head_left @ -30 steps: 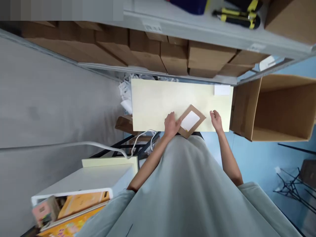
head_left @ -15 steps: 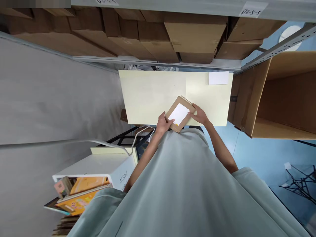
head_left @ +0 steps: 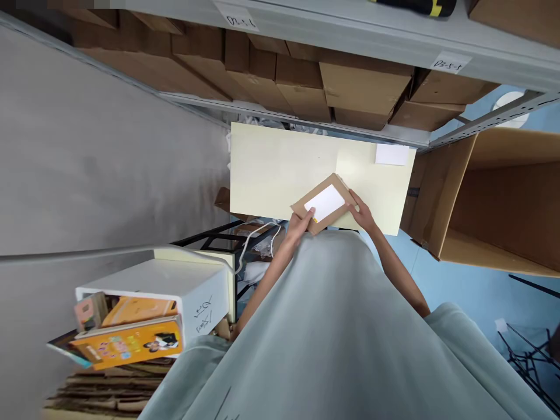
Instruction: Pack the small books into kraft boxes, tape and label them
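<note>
Cream tabletop [head_left: 280, 163] mid-frame; left hand [head_left: 299, 225] and right hand [head_left: 362, 216] grip brown packet [head_left: 326, 205] at its edges. Either pinch slipping could drop it.

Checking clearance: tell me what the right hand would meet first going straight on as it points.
The labelled cardboard parcel, whose right edge the right hand holds; beyond, probably the cream tabletop; depth is unclear.

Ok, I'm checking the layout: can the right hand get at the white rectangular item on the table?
Probably yes: only tabletop shows between the right hand and the white rectangular item, though that hand would first need to release the package.
</note>
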Tool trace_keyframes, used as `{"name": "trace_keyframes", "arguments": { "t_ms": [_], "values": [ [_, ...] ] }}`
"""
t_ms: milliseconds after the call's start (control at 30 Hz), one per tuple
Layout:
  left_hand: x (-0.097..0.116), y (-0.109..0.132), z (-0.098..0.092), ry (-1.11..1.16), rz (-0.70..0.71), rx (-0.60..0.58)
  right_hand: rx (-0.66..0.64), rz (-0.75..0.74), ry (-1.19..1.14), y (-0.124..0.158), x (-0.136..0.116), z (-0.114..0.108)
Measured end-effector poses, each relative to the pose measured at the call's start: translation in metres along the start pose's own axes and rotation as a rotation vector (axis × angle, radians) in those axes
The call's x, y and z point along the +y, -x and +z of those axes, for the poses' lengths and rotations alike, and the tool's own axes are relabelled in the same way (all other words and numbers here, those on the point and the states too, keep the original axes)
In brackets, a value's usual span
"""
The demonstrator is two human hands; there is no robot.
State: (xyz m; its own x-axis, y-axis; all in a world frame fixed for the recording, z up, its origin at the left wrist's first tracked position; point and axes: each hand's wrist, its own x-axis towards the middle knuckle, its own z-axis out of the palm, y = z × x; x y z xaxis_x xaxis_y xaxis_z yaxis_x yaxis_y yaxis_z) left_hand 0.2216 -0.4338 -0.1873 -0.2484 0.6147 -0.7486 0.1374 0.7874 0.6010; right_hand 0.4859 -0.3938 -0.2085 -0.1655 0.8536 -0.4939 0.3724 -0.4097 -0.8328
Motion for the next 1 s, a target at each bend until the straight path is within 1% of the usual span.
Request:
{"name": "trace_keyframes", "arguments": {
  "t_ms": [100,200,267,300,367,433,500,567,600,667,733,767,800,867,933,967,1000],
  "values": [
    [0.026,0.001,0.009,0.104,0.096,-0.042,0.118,-0.014,-0.001,0.019,-0.008,-0.027],
    [0.057,0.001,0.02,0.089,0.288,-0.048,0.219,-0.005,0.016,0.033,-0.02,-0.046],
    [0.073,-0.001,0.028,0.003,0.379,-0.025,0.318,0.018,0.054,0.037,-0.027,-0.05],
    [0.079,-0.003,0.031,-0.067,0.4,-0.006,0.375,0.034,0.079,0.038,-0.029,-0.05],
    [0.085,-0.007,0.039,-0.226,0.396,0.031,0.477,0.067,0.141,0.035,-0.029,-0.048],
    [0.085,-0.011,0.046,-0.342,0.367,0.034,0.534,0.106,0.211,0.032,-0.026,-0.047],
    [0.08,-0.011,0.054,-0.4,0.346,0.002,0.534,0.137,0.274,0.03,-0.022,-0.045],
    [0.074,-0.007,0.065,-0.443,0.36,-0.008,0.528,0.123,0.349,0.032,-0.02,-0.038],
    [0.071,-0.004,0.071,-0.462,0.397,0.005,0.52,0.088,0.391,0.034,-0.021,-0.033],
    [0.065,0.001,0.083,-0.485,0.527,0.035,0.459,-0.031,0.475,0.038,-0.025,-0.018],
    [0.059,0.001,0.092,-0.49,0.658,0.034,0.316,-0.157,0.523,0.041,-0.028,-0.002],
    [0.056,-0.001,0.093,-0.485,0.681,0.023,0.232,-0.201,0.531,0.043,-0.028,0.004],
    [0.052,-0.005,0.093,-0.47,0.662,0.012,0.163,-0.227,0.535,0.044,-0.027,0.007],
    [0.045,-0.015,0.086,-0.401,0.522,-0.01,0.1,-0.236,0.535,0.049,-0.019,0.004],
    [0.039,-0.024,0.077,-0.301,0.358,-0.046,0.129,-0.208,0.529,0.057,-0.008,-0.007],
    [0.037,-0.028,0.072,-0.249,0.311,-0.081,0.168,-0.183,0.523,0.062,-0.002,-0.014],
    [0.036,-0.031,0.068,-0.199,0.293,-0.129,0.217,-0.154,0.514,0.066,0.003,-0.021]
  ]
}}
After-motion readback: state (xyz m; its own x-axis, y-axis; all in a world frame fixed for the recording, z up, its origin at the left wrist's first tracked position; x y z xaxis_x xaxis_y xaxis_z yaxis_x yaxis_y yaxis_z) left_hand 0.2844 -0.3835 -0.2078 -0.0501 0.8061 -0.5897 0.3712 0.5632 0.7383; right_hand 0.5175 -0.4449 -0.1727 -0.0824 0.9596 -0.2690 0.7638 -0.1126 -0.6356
